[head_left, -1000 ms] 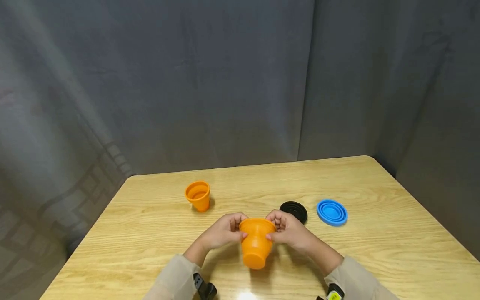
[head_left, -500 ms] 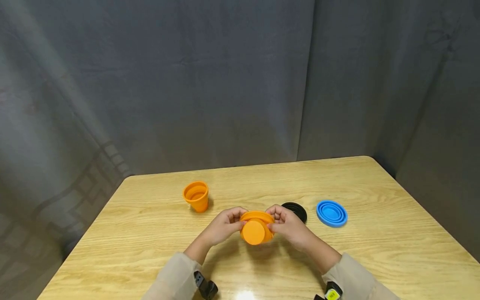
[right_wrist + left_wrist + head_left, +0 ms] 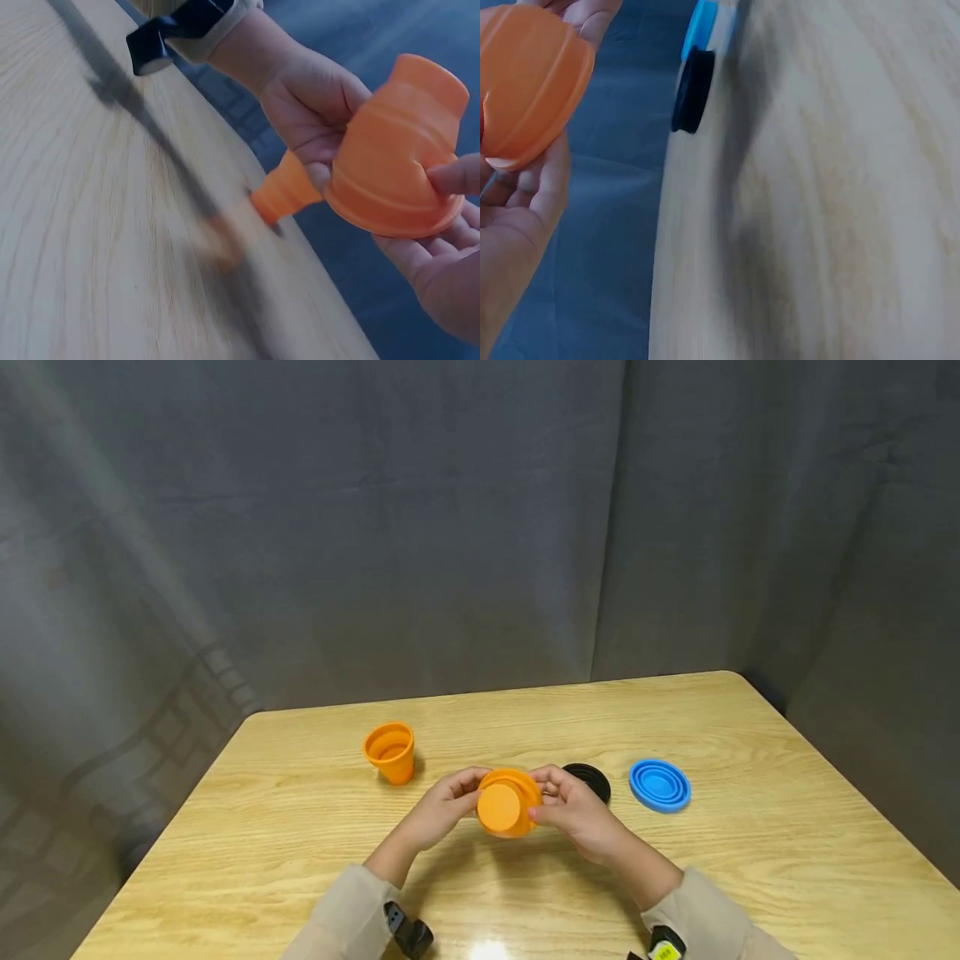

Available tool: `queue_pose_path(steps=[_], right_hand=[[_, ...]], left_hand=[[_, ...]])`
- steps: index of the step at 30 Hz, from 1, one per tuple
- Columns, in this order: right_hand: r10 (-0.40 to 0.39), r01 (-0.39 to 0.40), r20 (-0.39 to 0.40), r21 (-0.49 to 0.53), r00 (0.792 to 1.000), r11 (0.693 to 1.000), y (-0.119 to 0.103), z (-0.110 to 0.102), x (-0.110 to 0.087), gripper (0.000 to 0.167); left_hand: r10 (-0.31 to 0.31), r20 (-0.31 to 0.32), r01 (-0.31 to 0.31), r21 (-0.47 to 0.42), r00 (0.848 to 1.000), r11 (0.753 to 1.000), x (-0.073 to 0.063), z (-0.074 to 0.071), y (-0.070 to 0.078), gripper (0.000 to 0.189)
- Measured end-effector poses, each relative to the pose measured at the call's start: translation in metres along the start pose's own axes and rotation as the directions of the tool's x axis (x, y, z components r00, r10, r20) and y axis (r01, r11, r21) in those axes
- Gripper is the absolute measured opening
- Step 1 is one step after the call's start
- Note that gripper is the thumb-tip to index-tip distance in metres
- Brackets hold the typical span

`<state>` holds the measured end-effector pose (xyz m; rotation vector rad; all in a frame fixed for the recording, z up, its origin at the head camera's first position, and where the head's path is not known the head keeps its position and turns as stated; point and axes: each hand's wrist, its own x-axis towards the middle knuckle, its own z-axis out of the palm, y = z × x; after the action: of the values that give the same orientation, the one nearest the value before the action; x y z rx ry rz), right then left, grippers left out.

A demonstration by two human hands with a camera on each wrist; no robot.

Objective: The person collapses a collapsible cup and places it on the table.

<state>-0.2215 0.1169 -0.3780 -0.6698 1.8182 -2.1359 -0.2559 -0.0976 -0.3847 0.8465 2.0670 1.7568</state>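
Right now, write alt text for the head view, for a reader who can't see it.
A person's fingers hold an orange cup, base toward the camera, above a wooden table. Beyond, a second orange cup stands at left; a partly hidden black disc and a blue ringed dish lie at right.

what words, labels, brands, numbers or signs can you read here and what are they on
No text can be read in any view.
Yellow label in a black mount at the right sleeve: dark marks, too small and blurred to read.
No lettering shows on the held orange cup, the standing orange cup, the black disc or the blue ringed disc.
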Motion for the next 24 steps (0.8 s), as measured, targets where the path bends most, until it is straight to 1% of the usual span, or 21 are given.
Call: queue_pose_path(steps=[1,3,5,7,8,10,13,15,19,23,24], right_hand=[[0.005,-0.005,-0.018,-0.014,1.000,1.000,-0.001,0.002,0.001,0.039],[0.010,-0.012,-0.044,-0.037,0.999,0.999,-0.002,0.007,0.002,0.038],[0.015,-0.018,-0.067,-0.057,0.998,0.998,-0.003,0.011,0.003,0.036],[0.016,-0.024,-0.099,-0.083,0.995,0.996,-0.004,0.015,0.003,0.035],[0.014,-0.026,-0.119,-0.094,0.993,0.995,-0.005,0.017,0.003,0.035],[0.016,-0.037,-0.171,-0.119,0.985,0.992,-0.005,0.020,0.004,0.034],[0.024,-0.062,-0.247,-0.149,0.969,0.987,-0.007,0.023,0.004,0.032],[0.022,-0.072,-0.276,-0.171,0.961,0.983,-0.010,0.024,0.005,0.031],[0.012,-0.073,-0.281,-0.209,0.960,0.975,-0.015,0.024,0.007,0.030],[0.022,-0.088,-0.269,-0.237,0.963,0.967,-0.019,0.021,0.007,0.029],[0.023,-0.091,-0.267,-0.243,0.963,0.966,-0.020,0.021,0.006,0.029]], left_hand=[[0.007,0.017,-0.006,-0.050,1.000,0.999,-0.001,-0.001,0.000,0.034],[0.033,0.049,-0.025,-0.155,0.998,0.988,-0.004,-0.002,-0.001,0.035],[0.067,0.076,-0.046,-0.247,0.995,0.968,-0.006,-0.003,-0.002,0.032],[0.090,0.091,-0.059,-0.299,0.992,0.952,-0.008,-0.003,-0.003,0.032],[0.090,0.088,-0.061,-0.294,0.992,0.954,-0.008,-0.003,-0.003,0.033],[0.085,0.070,-0.065,-0.247,0.994,0.967,-0.009,-0.002,-0.002,0.037],[0.063,0.028,-0.059,-0.128,0.998,0.990,-0.008,0.000,0.001,0.039],[0.058,-0.005,-0.058,-0.065,0.998,0.996,-0.006,0.001,0.003,0.038],[0.060,-0.064,-0.061,-0.006,0.996,0.998,-0.002,0.003,0.007,0.035],[0.052,-0.066,-0.051,0.016,0.997,0.999,-0.001,0.004,0.010,0.035],[0.046,-0.064,-0.044,0.029,0.997,0.999,-0.002,0.004,0.014,0.035]])
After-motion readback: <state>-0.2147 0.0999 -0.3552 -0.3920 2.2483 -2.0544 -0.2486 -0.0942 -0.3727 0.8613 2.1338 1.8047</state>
